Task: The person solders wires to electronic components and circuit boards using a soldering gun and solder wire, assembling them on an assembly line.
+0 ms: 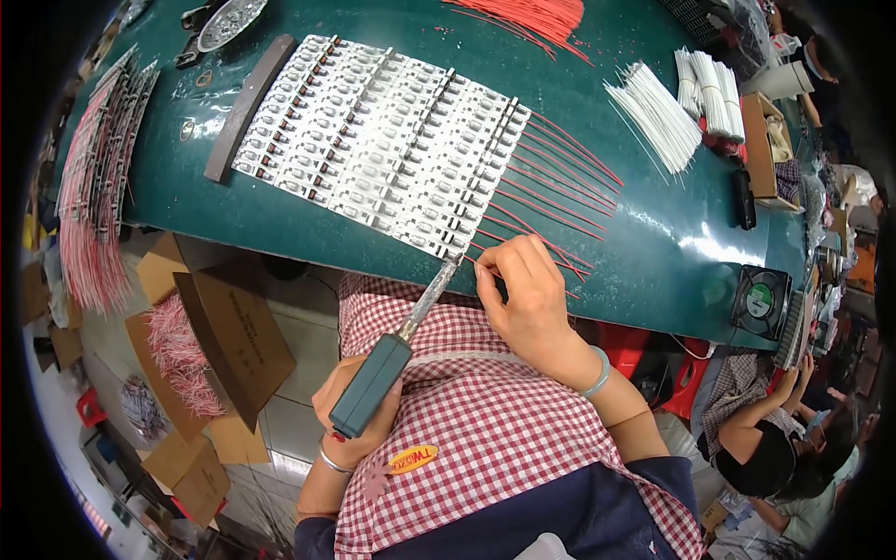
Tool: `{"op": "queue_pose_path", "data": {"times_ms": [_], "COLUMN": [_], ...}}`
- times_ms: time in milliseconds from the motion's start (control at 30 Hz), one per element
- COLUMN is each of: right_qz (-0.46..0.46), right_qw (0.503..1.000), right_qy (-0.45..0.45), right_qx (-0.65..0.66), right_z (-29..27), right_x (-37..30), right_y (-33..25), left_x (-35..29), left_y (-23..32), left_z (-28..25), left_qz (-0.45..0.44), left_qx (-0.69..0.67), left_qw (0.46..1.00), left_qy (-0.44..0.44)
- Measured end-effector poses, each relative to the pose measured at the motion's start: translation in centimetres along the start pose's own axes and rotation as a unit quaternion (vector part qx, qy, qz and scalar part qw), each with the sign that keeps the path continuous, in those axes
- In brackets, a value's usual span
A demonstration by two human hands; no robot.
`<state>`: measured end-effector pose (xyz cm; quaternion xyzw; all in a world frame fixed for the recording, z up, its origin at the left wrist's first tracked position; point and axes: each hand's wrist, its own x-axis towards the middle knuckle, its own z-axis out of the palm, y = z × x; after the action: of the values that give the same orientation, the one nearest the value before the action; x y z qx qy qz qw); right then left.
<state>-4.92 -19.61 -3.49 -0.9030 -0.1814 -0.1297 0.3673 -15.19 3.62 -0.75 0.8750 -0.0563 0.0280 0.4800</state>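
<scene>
My left hand (362, 403) is wrapped round the dark green handle of a soldering iron (381, 373). Its silvery shaft points up and away, with the tip at the near right corner of a white circuit board panel (373, 154) carrying rows of small components. Close to that tip, my right hand (523, 289) has thumb and forefinger pinched together on a thin red wire (474, 261). Several more red wires (560, 210) stick out from the panel's right edge over the green table. The exact joint under the tip is too small to make out.
A dark bar (250, 107) lies along the panel's left edge. Red wires (532, 19) and white wires (658, 117) lie in bundles farther off. A small fan (761, 297) stands at right. Wired boards (107, 159) hang over the left edge, near an open carton (238, 341). Another person (765, 429) sits at right.
</scene>
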Motion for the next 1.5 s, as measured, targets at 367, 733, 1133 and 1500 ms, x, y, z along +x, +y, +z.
{"op": "queue_pose_path", "data": {"times_ms": [367, 733, 1133, 1500], "right_qz": [0.0, 0.005, 0.006, -0.024], "right_qw": [1.0, 1.0, 0.991, 0.883], "right_qy": [-0.006, -0.012, 0.055, 0.231], "right_qx": [-0.007, -0.011, -0.12, -0.408], "right_z": [-0.1, -0.3, -6.5, -5.9], "right_x": [0.0, -0.1, 5.5, 10.3], "right_y": [0.0, -0.1, 5.6, 21.3], "left_x": [0.7, 0.0, -2.6, 4.2], "left_y": [0.2, 0.1, -3.7, -7.4], "left_z": [0.1, 0.2, 1.2, 6.8], "left_qz": [0.08, 0.044, -0.112, -0.017], "left_qx": [0.074, 0.055, -0.032, -0.138], "left_qw": [0.994, 0.997, 0.993, 0.99], "left_qy": [0.004, 0.023, 0.03, 0.029]}}
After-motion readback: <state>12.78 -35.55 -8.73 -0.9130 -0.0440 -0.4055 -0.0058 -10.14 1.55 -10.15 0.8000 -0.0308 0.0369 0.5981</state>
